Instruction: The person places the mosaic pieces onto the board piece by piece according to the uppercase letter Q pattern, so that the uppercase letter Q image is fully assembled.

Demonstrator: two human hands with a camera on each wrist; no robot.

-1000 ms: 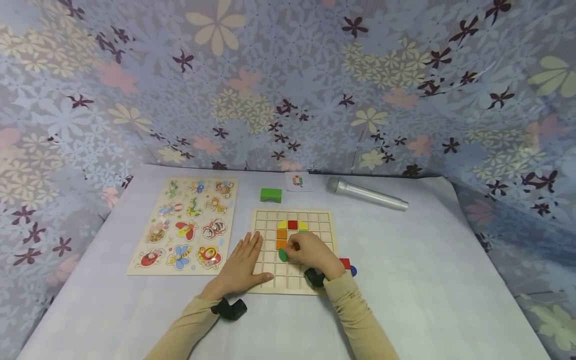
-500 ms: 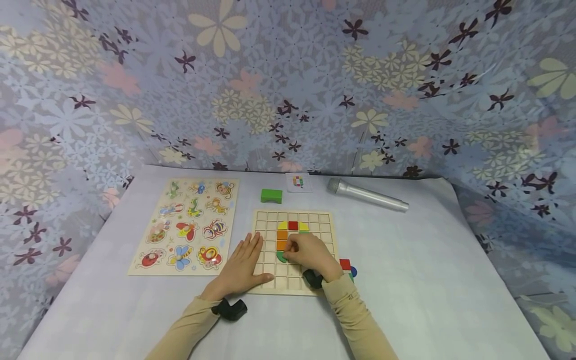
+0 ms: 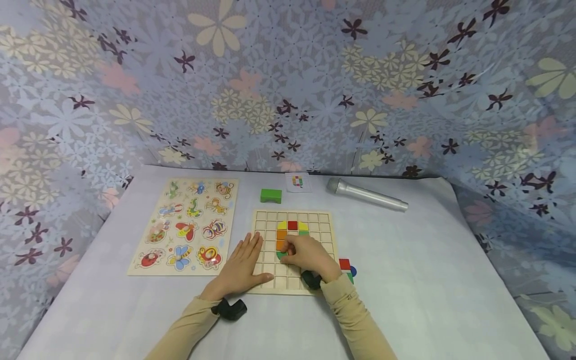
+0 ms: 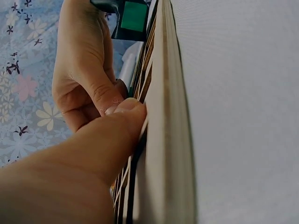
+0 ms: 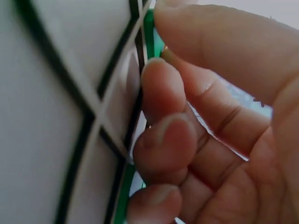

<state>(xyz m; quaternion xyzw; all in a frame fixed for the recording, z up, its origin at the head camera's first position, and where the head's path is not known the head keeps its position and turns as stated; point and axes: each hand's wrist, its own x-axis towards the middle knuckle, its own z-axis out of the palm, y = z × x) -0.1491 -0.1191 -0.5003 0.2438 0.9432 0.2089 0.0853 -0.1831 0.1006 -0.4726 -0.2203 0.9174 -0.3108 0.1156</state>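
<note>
A wooden grid board [image 3: 265, 286] lies on the table, with a red tile [image 3: 292, 225], yellow tiles [image 3: 282, 225] and orange tiles [image 3: 281, 234] set in its cells. Flat on the board's left edge rests my left hand [image 3: 240, 265], fingers straight and thumb spread to the right. My right hand [image 3: 308, 255] is over the middle of the board, its thumb and curled fingers at a green rounded tile [image 3: 280, 255] below the orange ones. In the right wrist view thumb and forefinger touch this green tile [image 5: 150, 35]; the hand partly hides it.
To the left lies an insect puzzle board [image 3: 180, 225]. Behind the grid board are a green block [image 3: 271, 195], a pattern card [image 3: 299, 182] and a silver microphone [image 3: 366, 194]. Red [image 3: 344, 263] and blue pieces [image 3: 353, 271] lie beside my right wrist.
My right hand has lowered the green tile from a tilted pose into a cell under the orange tiles, and its fingers have shifted slightly. The left hand has stayed put.
</note>
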